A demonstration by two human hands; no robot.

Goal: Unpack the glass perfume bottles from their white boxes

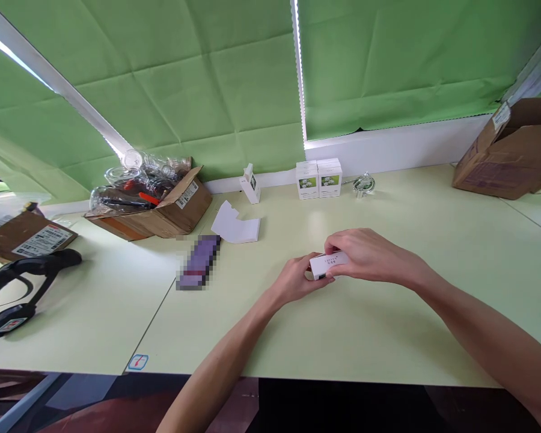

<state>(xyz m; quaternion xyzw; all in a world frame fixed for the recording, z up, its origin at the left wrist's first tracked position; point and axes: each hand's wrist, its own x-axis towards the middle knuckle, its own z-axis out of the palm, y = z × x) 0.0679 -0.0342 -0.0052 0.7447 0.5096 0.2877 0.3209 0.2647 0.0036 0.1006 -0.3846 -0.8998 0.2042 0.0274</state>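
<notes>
We held a small white box point(329, 265) between our two hands, a little right of the middle of the pale green table point(388, 337) and well back from its front edge point(342, 377). Our left hand point(295, 278) cupped the near end from below, and our right hand point(365, 254) closed over the top with its fingers point(336, 243) curled around the far side, so both hands were narrow and gripping, and they hid part of the box. The small print on its lid was too fine to read. Pale tabletop lay around our hands on the near side and to the right, running up to a bare stretch before the back wall. Toward the back stood a pair of stacked white cartons point(319, 178), a glass fitting point(363, 185) and a single upright white carton point(250, 184). Nearer on the left lay a folded white card point(234, 225) and a dark object blurred beyond recognition point(199, 263). An open cardboard box point(180, 207) held a jumble of clear glassware, a second cardboard box point(509, 150) was cut off at the right edge, and a black strap point(22, 294) ran out at the left.
</notes>
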